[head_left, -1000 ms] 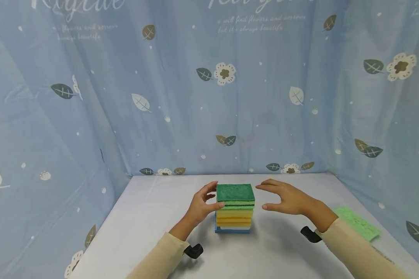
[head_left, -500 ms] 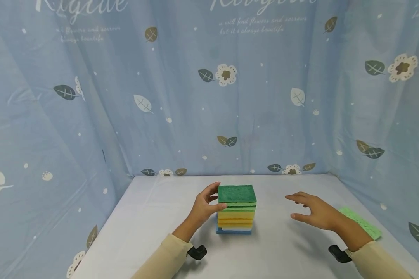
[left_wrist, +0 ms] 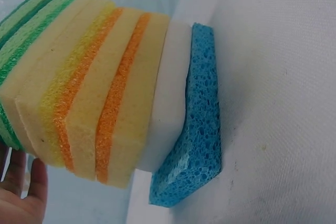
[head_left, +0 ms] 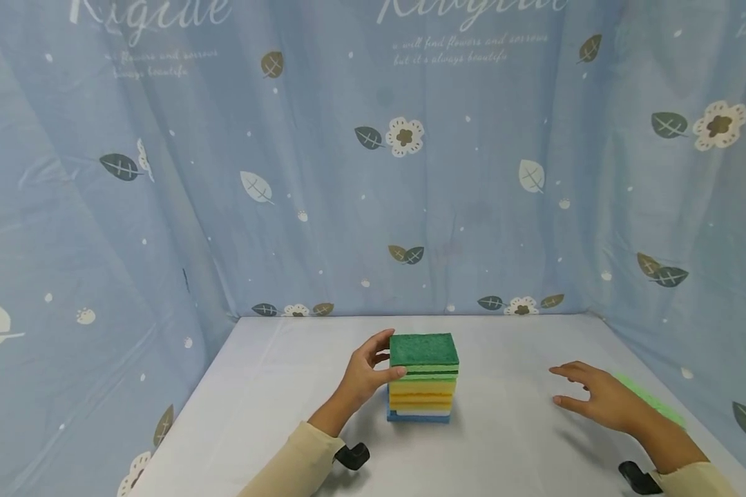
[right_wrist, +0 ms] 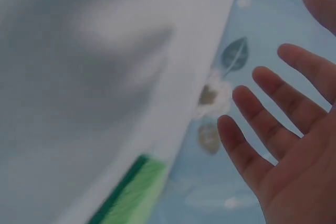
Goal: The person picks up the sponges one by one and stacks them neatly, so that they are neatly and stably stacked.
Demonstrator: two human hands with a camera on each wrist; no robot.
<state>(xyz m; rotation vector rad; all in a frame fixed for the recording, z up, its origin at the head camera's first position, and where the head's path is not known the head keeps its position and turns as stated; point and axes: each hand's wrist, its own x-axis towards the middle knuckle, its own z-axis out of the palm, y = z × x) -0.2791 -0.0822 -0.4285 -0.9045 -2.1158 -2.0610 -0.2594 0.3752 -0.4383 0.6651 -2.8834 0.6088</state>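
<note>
A stack of sponges stands upright mid-table. On top lies a dark green scrub-faced sponge [head_left: 424,348] above other green layers. Below come yellow sponges [head_left: 421,398] with orange layers, a white block [left_wrist: 170,95] and a blue porous sponge [left_wrist: 202,108] at the bottom. My left hand [head_left: 362,374] holds the stack's upper left side, thumb at the front and fingers toward the back. Away to the right, my right hand [head_left: 606,400] hovers above the table with relaxed, spread fingers and nothing in them. Beyond it lies a light green sponge [head_left: 655,401], partly hidden by the hand and forearm.
A white cloth covers the table [head_left: 286,386]. Blue patterned curtains [head_left: 323,172] enclose its back and both sides. Black wrist-worn devices [head_left: 352,456] hang below both wrists.
My right hand has moved away from beside the stack, rightward and nearer to me, toward the light green sponge. My left hand stays at the stack, which has not visibly moved on the table.
</note>
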